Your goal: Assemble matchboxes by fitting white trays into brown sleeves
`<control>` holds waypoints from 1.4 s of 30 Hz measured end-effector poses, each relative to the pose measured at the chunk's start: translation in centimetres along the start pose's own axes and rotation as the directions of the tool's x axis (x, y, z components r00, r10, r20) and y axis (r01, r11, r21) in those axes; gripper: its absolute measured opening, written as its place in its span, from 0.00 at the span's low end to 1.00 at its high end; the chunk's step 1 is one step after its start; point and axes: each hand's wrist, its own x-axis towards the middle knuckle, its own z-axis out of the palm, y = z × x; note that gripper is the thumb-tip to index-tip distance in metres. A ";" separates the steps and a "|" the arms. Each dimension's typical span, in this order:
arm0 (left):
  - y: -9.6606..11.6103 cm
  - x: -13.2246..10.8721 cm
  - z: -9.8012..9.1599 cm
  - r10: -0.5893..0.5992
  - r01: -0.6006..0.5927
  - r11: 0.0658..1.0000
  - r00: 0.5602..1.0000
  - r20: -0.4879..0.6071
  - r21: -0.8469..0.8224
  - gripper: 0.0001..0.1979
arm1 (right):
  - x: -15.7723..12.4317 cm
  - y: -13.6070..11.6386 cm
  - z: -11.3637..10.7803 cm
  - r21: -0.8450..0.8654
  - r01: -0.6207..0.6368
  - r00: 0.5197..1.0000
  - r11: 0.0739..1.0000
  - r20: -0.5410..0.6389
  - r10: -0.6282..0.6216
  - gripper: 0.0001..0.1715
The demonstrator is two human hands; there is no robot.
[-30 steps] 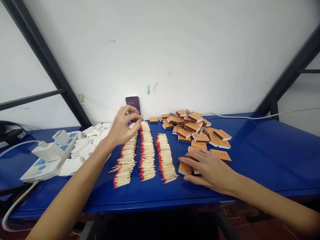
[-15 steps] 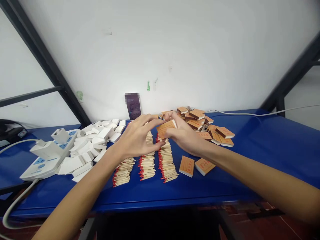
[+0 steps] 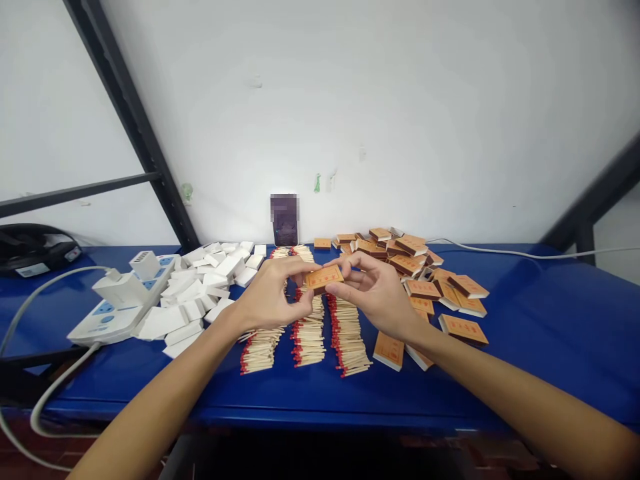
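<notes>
Between my two hands is an orange matchbox [image 3: 324, 277] with red print, raised above the rows of matches. My left hand [image 3: 276, 293] grips its left end with thumb and fingers. At the other end, my right hand [image 3: 376, 288] pinches it with the thumb in front. Beneath them, red-tipped matches [image 3: 350, 337] lie in three long rows on the blue table [image 3: 300, 400]. More orange matchboxes [image 3: 413, 247] are heaped behind and to the right of my right hand. White matchbox trays [image 3: 200, 280] are piled left of the rows.
A power strip [image 3: 125, 310] with white chargers and cables stands at the left. Behind the matches, a phone [image 3: 285, 220] leans on the white wall. A black headset-like object [image 3: 37, 250] sits far left. A white cable [image 3: 500, 252] runs along the back right.
My left hand has closed on the matchbox that my right hand alone held before. The matchbox has turned flatter. The whole view has shifted, so things appear farther right.
</notes>
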 end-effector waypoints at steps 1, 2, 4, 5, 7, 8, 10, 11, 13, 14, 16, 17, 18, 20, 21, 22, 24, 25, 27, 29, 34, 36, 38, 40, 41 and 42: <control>0.0 0.0 -0.1 -0.046 0.046 0.997 0.999 0.009 -0.054 0.18 | 0.0 0.0 0.0 -0.002 -0.021 0.999 1.000 -0.030 0.021 0.22; 0.1 0.1 -0.1 -0.095 0.097 0.989 0.995 0.023 -0.109 0.17 | 0.0 0.0 0.0 -0.005 -0.043 0.997 0.999 -0.059 0.042 0.21; 0.0 0.2 -0.3 -0.190 0.202 0.957 0.979 0.074 -0.209 0.17 | 0.1 0.1 0.0 0.039 -0.115 0.990 0.993 -0.082 0.118 0.20; -0.1 0.3 -0.3 -0.225 0.246 0.937 0.968 0.111 -0.247 0.16 | 0.1 0.1 0.0 0.092 -0.170 0.982 0.981 -0.067 0.176 0.19; -0.3 0.4 -0.4 -0.263 0.310 0.907 0.946 0.190 -0.287 0.14 | 0.1 0.2 0.0 0.216 -0.292 0.954 0.932 0.003 0.299 0.18; -0.4 0.4 -0.4 -0.273 0.330 0.897 0.936 0.220 -0.292 0.14 | 0.1 0.3 -0.1 0.259 -0.346 0.937 0.902 0.039 0.348 0.18; -0.6 0.4 -0.3 -0.280 0.348 0.893 0.926 0.253 -0.286 0.15 | 0.2 0.3 -0.1 0.294 -0.413 0.909 0.862 0.079 0.409 0.17; -0.6 0.4 -0.3 -0.280 0.348 0.895 0.925 0.257 -0.278 0.15 | 0.2 0.4 -0.2 0.298 -0.431 0.901 0.851 0.084 0.427 0.17; -0.6 0.5 -0.3 -0.275 0.343 0.901 0.925 0.262 -0.266 0.14 | 0.2 0.4 -0.3 0.294 -0.448 0.892 0.844 0.085 0.444 0.16; -0.6 0.5 -0.4 -0.273 0.343 0.902 0.924 0.269 -0.264 0.13 | 0.2 0.4 -0.3 0.285 -0.446 0.893 0.848 0.083 0.442 0.16; -0.5 0.5 -0.6 -0.276 0.355 0.897 0.916 0.293 -0.264 0.13 | 0.2 0.3 -0.5 0.250 -0.430 0.902 0.868 0.079 0.424 0.16; -0.5 0.5 -0.7 -0.280 0.363 0.894 0.909 0.308 -0.261 0.13 | 0.2 0.2 -0.5 0.219 -0.421 0.907 0.880 0.080 0.414 0.16; -0.4 0.4 -0.9 -0.281 0.371 0.893 0.902 0.327 -0.256 0.13 | 0.1 0.1 -0.6 0.175 -0.407 0.913 0.896 0.079 0.400 0.16; -0.4 0.2 -1.3 -0.275 0.378 0.894 0.887 0.371 -0.241 0.14 | -0.2 -0.2 -0.7 0.025 -0.352 0.933 0.936 0.085 0.349 0.16; -0.4 0.1 -1.4 -0.265 0.374 0.898 0.880 0.393 -0.231 0.15 | -0.4 -0.3 -0.8 -0.066 -0.307 0.945 0.950 0.096 0.312 0.16; -0.4 -0.1 -1.6 -0.254 0.367 0.903 0.874 0.414 -0.221 0.16 | -0.6 -0.5 -0.9 -0.156 -0.257 0.955 0.954 0.111 0.275 0.16; -0.3 -0.6 -1.7 -0.243 0.355 0.914 0.868 0.432 -0.198 0.16 | -1.0 -1.0 -0.9 -0.335 -0.163 0.967 0.928 0.134 0.218 0.16; -0.3 -0.9 -1.7 -0.245 0.351 0.918 0.869 0.429 -0.186 0.17 | -1.2 -1.1 -1.0 -0.420 -0.123 0.970 0.899 0.140 0.198 0.16; -0.3 -1.4 -1.5 -0.248 0.340 0.927 0.875 0.417 -0.161 0.18 | -1.4 -1.4 -1.2 -0.576 -0.038 0.973 0.817 0.166 0.162 0.17; -0.4 -1.8 -1.2 -0.235 0.312 0.941 0.882 0.408 -0.132 0.18 | -1.5 -1.3 -1.6 -0.683 0.065 0.962 0.727 0.238 0.137 0.20; -0.7 -2.1 -0.5 -0.177 0.221 0.973 0.895 0.410 -0.063 0.15 | -1.8 -0.8 -2.8 -0.768 0.202 0.919 0.607 0.363 0.153 0.19; -0.8 -2.1 -0.4 -0.171 0.201 0.979 0.897 0.407 -0.032 0.14 | -1.9 -0.9 -3.3 -0.769 0.210 0.917 0.604 0.369 0.152 0.18; -0.7 -2.1 -0.5 -0.173 0.193 0.981 0.896 0.408 -0.009 0.14 | -2.0 -1.4 -3.8 -0.770 0.202 0.921 0.605 0.359 0.149 0.18; -0.7 -2.0 -0.5 -0.176 0.193 0.981 0.896 0.408 -0.001 0.15 | -2.0 -1.9 -4.3 -0.780 0.184 0.934 0.598 0.329 0.142 0.17; -0.6 -2.0 -0.5 -0.174 0.191 0.982 0.897 0.407 -0.001 0.15 | -2.0 -2.2 -4.7 -0.788 0.172 0.942 0.591 0.307 0.135 0.17; -0.6 -2.0 -0.4 -0.170 0.187 0.982 0.898 0.405 -0.002 0.15 | -2.0 -2.3 -5.2 -0.798 0.160 0.952 0.581 0.281 0.124 0.18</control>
